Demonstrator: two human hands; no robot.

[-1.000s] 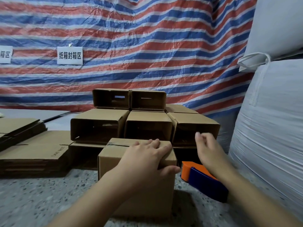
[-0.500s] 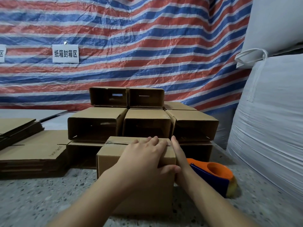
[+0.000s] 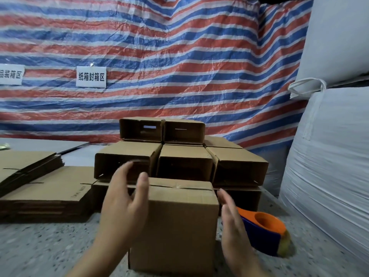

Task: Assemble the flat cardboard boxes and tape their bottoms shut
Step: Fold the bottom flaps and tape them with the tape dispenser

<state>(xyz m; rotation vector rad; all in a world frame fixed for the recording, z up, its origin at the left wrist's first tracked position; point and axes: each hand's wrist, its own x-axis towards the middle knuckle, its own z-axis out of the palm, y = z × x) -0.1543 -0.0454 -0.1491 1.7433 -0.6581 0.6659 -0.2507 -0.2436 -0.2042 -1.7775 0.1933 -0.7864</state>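
A striped red, white and blue tarp (image 3: 159,56) fills the upper two thirds of the frame, with two white signs (image 3: 91,76) fixed on it at upper left. Large white bulk sacks (image 3: 329,156) stand along the right edge, their bulging side closing off the floor on that side. The speckled floor (image 3: 40,246) runs across the bottom of the frame, with bare stretches at lower left and at lower right in front of the sacks.

At centre, a stack of assembled boxes (image 3: 183,156) lies on its sides with open mouths facing the camera, rising in tiers towards the tarp. To its left, at mid-left of the frame, piles of flat cardboard blanks (image 3: 44,188) lie on the floor, their near edge just beside the stack.

The taped box (image 3: 175,226) stands upright at lower centre, in front of the stack and touching or nearly touching it at the back; a strip of clear tape crosses its top seam. A narrow gap of floor separates it from the blanks on the left.

The left hand (image 3: 123,204) hovers at the box's upper left corner, fingers spread and relaxed, gripping nothing. The right hand (image 3: 231,222) is just beside the box's right edge, fingers straight, holding nothing; whether it touches the cardboard cannot be told.

An orange and blue tape dispenser (image 3: 263,232) rests on the floor at lower right, just behind the right hand, between the box and the sacks.
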